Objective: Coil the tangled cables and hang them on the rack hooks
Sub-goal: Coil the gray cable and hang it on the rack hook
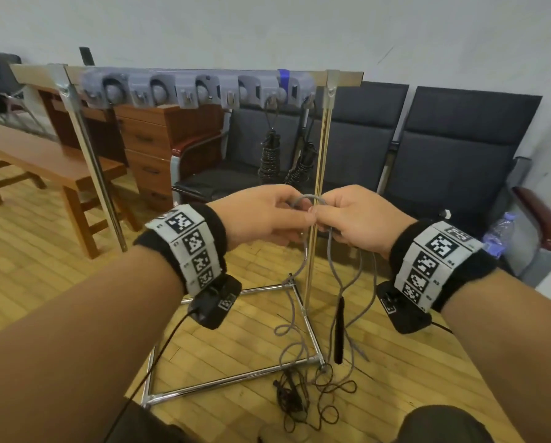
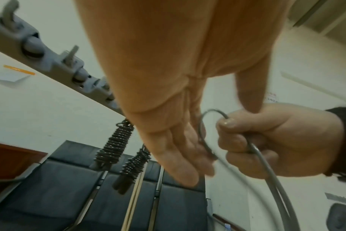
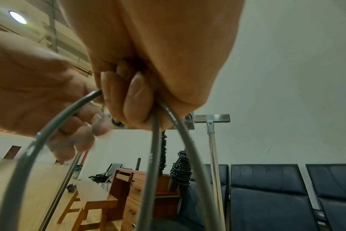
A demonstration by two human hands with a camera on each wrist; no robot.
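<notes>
My two hands meet at chest height in front of the rack's right post [image 1: 316,174]. A small loop of grey cable [image 1: 309,198] arches between them. My right hand [image 1: 331,215] grips the cable in a fist [image 3: 132,96], and two strands [image 3: 154,140] hang from it. My left hand [image 1: 283,209] has nearly straight fingers [image 2: 180,148], and the loop [image 2: 201,132] lies against them. The cable drops to the floor, with a black plug [image 1: 339,330] dangling. A thin dark cable [image 1: 306,398] lies tangled below. Two coiled black cables [image 1: 269,158] hang from the right hooks.
The grey hook bar [image 1: 197,87] has several bare hooks on its left. The rack's chrome base frame [image 1: 236,378] lies on the wooden floor. Dark chairs [image 1: 459,155] stand behind, with a wooden bench [image 1: 44,161] and a drawer cabinet [image 1: 152,145] on the left and a water bottle [image 1: 499,235] on the right.
</notes>
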